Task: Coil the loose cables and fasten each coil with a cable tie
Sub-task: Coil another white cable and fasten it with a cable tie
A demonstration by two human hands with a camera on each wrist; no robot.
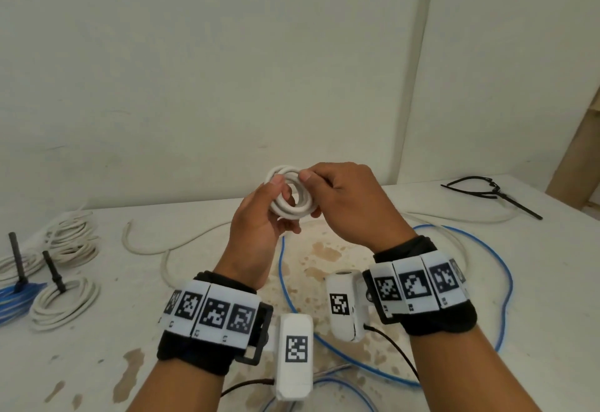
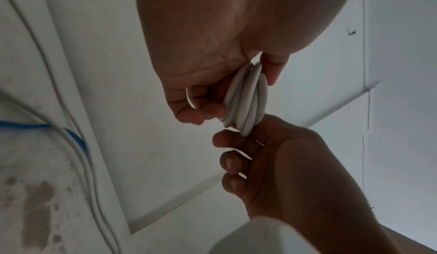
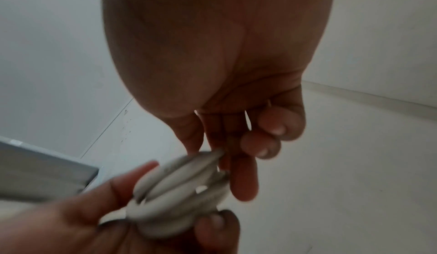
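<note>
Hands: while both lift it, left hand (image 1: 259, 220) and right hand (image 1: 350, 204) grasp the white coil (image 1: 293, 197).
Around: tied coils (image 1: 65, 301) at 9 o'clock; black ties (image 1: 487, 191) at 2 o'clock; blue cable (image 1: 500, 269) beneath.

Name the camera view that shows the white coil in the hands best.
Head view: the white coil faces the camera, its round loops visible between the left hand and right hand. The left wrist view shows it sharp but edge-on; the right wrist view shows it blurred.
</note>
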